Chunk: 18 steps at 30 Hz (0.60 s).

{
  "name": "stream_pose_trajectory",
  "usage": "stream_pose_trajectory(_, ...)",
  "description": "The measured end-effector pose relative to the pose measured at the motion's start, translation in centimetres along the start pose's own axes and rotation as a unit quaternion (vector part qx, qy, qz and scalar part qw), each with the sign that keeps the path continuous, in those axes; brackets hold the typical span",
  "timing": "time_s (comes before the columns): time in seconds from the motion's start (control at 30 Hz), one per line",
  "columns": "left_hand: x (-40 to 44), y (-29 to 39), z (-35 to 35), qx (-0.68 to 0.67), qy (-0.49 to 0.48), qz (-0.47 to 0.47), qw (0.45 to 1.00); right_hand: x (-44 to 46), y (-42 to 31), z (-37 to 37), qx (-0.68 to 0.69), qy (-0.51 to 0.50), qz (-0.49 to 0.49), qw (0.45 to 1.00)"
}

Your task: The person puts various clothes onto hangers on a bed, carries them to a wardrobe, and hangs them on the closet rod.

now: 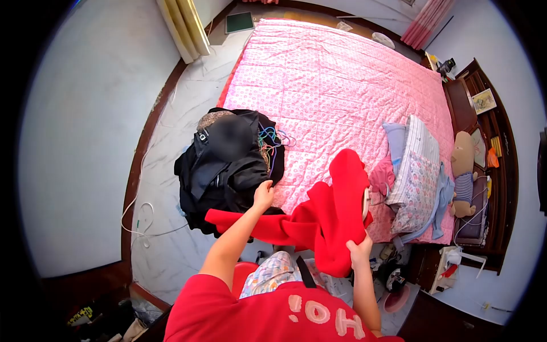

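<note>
A red garment [330, 219] stretches across the near edge of the bed, one sleeve reaching left under my left forearm. My right hand [360, 251] is closed on its lower right part, below a pale curved piece [366, 204] at its edge. My left hand [264, 195] has its fingers pinched at the lower right edge of a heap of black clothes [228, 165]; what they hold is too small to make out. Beside the heap lie several colourful hangers [273, 139].
The bed has a pink quilt [336, 85]. Pillows [419, 171] and blue cloth lie on its right side. Beyond them, a plush toy [464, 171] rests by the wooden headboard [501, 211]. A white cable [149, 228] runs over the floor at left.
</note>
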<state>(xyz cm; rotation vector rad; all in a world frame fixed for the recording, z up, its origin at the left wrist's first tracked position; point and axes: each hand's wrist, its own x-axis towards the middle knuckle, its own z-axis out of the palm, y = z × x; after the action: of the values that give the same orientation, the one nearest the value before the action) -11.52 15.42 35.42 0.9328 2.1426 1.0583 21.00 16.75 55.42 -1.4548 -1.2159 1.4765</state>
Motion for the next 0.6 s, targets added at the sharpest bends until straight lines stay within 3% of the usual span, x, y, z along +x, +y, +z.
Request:
stream_pose_trajectory(0.07, 3.2, -1.7, 1.9, 0.040, -0.018, 0.020, 0.999, -0.2, -0.1, 0.7, 0.007, 0.005, 0.004, 1.000)
stream_pose_trajectory(0.1, 4.5, -2.0, 2.5, 0.054, -0.068, -0.019, 0.996, -0.4, 0.1, 1.1, 0.003, 0.015, 0.009, 1.000)
stream_pose_trajectory(0.17, 6.6, -3.4, 4.2, 0.126, -0.078, -0.036, 0.988, -0.5, 0.7, 1.8, -0.022, -0.010, 0.014, 1.000)
stream_pose_trajectory(0.23, 8.1, -3.5, 4.5, 0.160, -0.145, -0.125, 0.968, -0.5, 1.0, 3.1, -0.035, -0.001, 0.009, 0.999)
stream_pose_trajectory(0.37, 9.7, -2.0, 5.6, 0.272, -0.199, -0.175, 0.925, -0.5, 1.2, 4.5, -0.071, -0.003, 0.014, 0.997)
stream_pose_trajectory(0.43, 10.2, 0.0, 4.9, 0.265, -0.175, -0.266, 0.910, -0.5, 1.6, 4.6, -0.065, -0.002, 0.012, 0.998)
stream_pose_trajectory(0.5, 11.0, -1.6, 5.0, 0.249, -0.129, -0.257, 0.925, -0.5, 1.5, 4.4, -0.064, 0.004, 0.006, 0.998)
stream_pose_trajectory(0.57, 11.9, -3.7, 4.9, 0.072, -0.074, -0.252, 0.962, -0.7, 1.3, 4.0, -0.060, 0.006, -0.001, 0.998)
stream_pose_trajectory(0.6, 11.0, -2.1, 4.1, 0.056, -0.004, -0.212, 0.976, -0.8, 1.1, 3.7, -0.031, 0.014, 0.006, 0.999)
